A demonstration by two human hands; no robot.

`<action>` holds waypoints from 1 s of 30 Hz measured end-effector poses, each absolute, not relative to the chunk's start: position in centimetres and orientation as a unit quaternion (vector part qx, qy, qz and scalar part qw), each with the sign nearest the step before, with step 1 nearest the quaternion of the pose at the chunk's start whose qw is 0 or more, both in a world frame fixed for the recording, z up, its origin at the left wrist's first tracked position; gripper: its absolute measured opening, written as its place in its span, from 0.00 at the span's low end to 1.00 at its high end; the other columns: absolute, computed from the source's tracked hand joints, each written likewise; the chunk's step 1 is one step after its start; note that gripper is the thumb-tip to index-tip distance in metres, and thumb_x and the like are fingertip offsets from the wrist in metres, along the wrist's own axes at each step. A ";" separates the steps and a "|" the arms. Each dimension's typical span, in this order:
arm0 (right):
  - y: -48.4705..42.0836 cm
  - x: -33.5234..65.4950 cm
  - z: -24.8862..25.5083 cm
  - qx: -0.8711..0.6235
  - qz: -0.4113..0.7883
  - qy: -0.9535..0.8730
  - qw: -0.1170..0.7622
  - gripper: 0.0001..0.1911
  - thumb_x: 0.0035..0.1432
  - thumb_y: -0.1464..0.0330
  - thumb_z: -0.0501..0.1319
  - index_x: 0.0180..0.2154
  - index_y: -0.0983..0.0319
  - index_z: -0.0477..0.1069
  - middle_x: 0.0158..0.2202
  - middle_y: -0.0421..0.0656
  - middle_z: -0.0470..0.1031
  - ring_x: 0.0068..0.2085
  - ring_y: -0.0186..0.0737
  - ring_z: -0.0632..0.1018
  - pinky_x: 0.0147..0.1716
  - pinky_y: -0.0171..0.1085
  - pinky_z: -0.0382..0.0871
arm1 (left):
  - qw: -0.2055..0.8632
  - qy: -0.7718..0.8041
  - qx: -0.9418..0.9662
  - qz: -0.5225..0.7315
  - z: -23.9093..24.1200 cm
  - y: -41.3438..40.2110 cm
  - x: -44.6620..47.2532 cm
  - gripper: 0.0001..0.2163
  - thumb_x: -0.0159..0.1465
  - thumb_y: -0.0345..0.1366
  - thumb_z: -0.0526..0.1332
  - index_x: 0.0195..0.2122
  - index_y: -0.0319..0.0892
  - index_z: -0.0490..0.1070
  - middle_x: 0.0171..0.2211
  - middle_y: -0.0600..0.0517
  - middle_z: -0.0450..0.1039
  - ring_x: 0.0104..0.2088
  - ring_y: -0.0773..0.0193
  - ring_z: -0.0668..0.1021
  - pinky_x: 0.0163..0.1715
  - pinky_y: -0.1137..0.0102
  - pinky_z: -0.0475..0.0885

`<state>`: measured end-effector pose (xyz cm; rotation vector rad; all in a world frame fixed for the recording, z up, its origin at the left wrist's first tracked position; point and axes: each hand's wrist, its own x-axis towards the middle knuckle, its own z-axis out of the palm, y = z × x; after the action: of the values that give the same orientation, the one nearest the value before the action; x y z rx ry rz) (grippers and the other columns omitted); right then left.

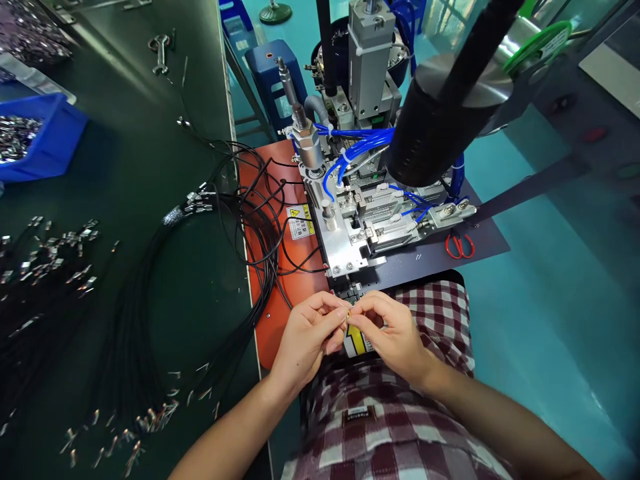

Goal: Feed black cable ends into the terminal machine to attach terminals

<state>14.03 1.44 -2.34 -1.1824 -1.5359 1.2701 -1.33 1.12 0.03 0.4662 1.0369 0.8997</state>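
My left hand point(313, 333) is closed in a pinch just in front of the machine. Fingertip to fingertip with it, my right hand point(393, 330) is also pinched. Between them shows a tiny orange-gold piece point(349, 313), mostly covered by the fingers and too small to name. Right behind the hands stands a metal machine point(345, 233) with blue air tubes and cylinders. Black cables point(265, 247) with bare metal ends loop over the orange base plate point(270, 333) to the left of my left hand.
On the dark table, a bundle of black cables point(135, 287) and a second pile point(45, 287) lie at left. A blue bin point(55, 140) holds small metal parts; a wrench point(160, 55) lies farther back. Red-handled scissors point(460, 246) rest right of the machine. A black cylinder point(430, 127) overhangs it.
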 end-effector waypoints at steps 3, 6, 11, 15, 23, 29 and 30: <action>1.1 13.8 -2.7 -0.471 0.458 -0.631 0.413 0.04 0.60 0.71 0.61 0.31 0.61 0.71 0.29 0.40 0.71 0.30 0.34 0.72 0.29 0.34 0.65 | 0.749 0.472 0.206 0.416 0.0 1.1 -1.3 0.07 0.57 0.36 0.66 0.31 0.39 0.70 0.18 0.59 0.66 0.12 0.79 0.60 0.15 0.79 0.54; 1.0 14.1 -2.8 -0.479 0.449 -0.633 0.410 0.04 0.58 0.70 0.63 0.31 0.61 0.71 0.28 0.39 0.71 0.28 0.33 0.71 0.26 0.33 0.65 | 0.741 0.486 0.209 0.413 0.0 1.0 -1.2 0.08 0.56 0.36 0.67 0.30 0.39 0.69 0.16 0.60 0.63 0.12 0.79 0.59 0.15 0.79 0.54; 1.1 14.9 -2.3 -0.471 0.427 -0.643 0.427 0.06 0.55 0.71 0.65 0.36 0.61 0.71 0.30 0.40 0.72 0.28 0.34 0.71 0.26 0.34 0.67 | 0.713 0.519 0.250 0.401 -0.2 0.7 -1.1 0.09 0.57 0.39 0.66 0.29 0.39 0.69 0.13 0.62 0.57 0.13 0.79 0.57 0.16 0.79 0.55; 1.2 14.9 -1.9 -0.490 0.464 -0.618 0.403 0.01 0.57 0.70 0.63 0.32 0.61 0.71 0.29 0.41 0.72 0.27 0.34 0.71 0.26 0.34 0.66 | 0.704 0.526 0.272 0.392 -0.5 0.5 -1.1 0.10 0.58 0.40 0.65 0.30 0.40 0.69 0.12 0.63 0.56 0.14 0.78 0.56 0.17 0.78 0.56; 3.1 16.2 -1.1 -0.482 0.638 -0.528 0.288 0.10 0.57 0.62 0.61 0.30 0.64 0.72 0.24 0.39 0.68 0.22 0.31 0.66 0.20 0.32 0.60 | 0.697 0.537 0.314 0.356 -0.5 0.2 -1.3 0.11 0.59 0.42 0.64 0.29 0.40 0.69 0.12 0.63 0.53 0.14 0.78 0.54 0.18 0.78 0.57; 4.4 16.6 -0.5 -0.442 0.710 -0.502 0.221 0.11 0.54 0.62 0.63 0.28 0.65 0.71 0.23 0.38 0.67 0.22 0.30 0.66 0.21 0.31 0.60 | 0.703 0.527 0.337 0.340 0.0 0.4 -1.5 0.10 0.59 0.40 0.64 0.30 0.39 0.70 0.14 0.62 0.57 0.14 0.78 0.57 0.17 0.78 0.55; 4.5 16.7 -0.5 -0.433 0.721 -0.498 0.211 0.12 0.54 0.62 0.63 0.28 0.65 0.71 0.23 0.38 0.67 0.22 0.30 0.67 0.21 0.31 0.61 | 0.705 0.526 0.339 0.334 0.2 0.4 -1.6 0.10 0.59 0.41 0.64 0.30 0.39 0.70 0.14 0.61 0.59 0.14 0.78 0.57 0.17 0.79 0.54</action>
<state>16.70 4.52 -0.46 -1.2042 -1.3826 2.0037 -1.55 0.44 0.15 0.7539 1.1698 0.7438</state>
